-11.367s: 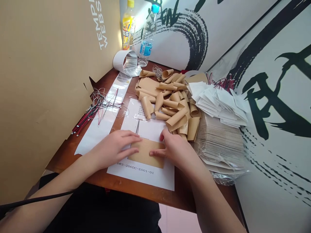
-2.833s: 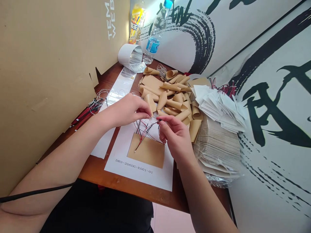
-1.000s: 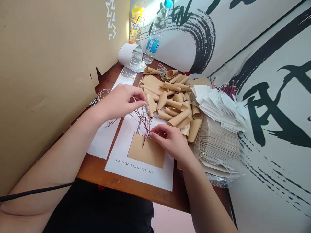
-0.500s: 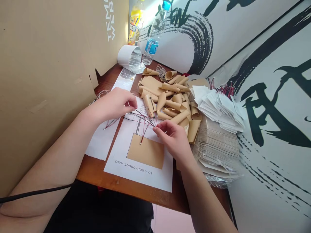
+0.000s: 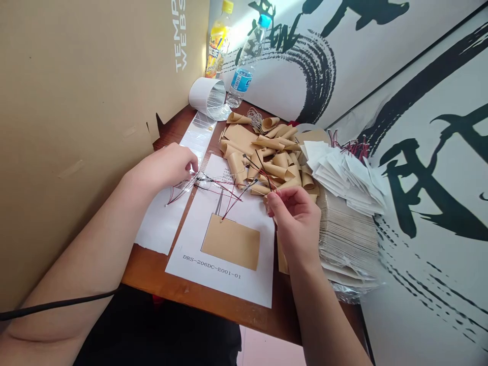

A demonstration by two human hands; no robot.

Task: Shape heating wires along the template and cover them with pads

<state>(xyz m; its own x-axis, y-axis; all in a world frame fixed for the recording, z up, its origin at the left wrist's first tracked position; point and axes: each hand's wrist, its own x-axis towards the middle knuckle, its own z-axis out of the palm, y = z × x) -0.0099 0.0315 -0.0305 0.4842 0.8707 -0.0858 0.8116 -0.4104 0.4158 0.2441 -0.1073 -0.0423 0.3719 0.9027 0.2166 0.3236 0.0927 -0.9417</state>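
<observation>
My right hand pinches the ends of thin red and black wires, which run from its fingers across the white printed sheet. My left hand hovers curled at the wires' knotted bundle, and its fingertips hide whether it grips them. A tan card lies flat on the sheet below the wires, untouched by either hand. Rolled kraft paper pieces lie heaped beyond the sheet, just above my right fingers.
The wooden table edge runs in front of me. A cardboard panel stands at left. Beyond are a reflective film roll and several bottles. At right are stacked white slips and a wrapped paper stack.
My right hand has moved up and right, drawing the wires over the rolled paper. My left hand has shifted left, and the wires now stretch further across the sheet.
</observation>
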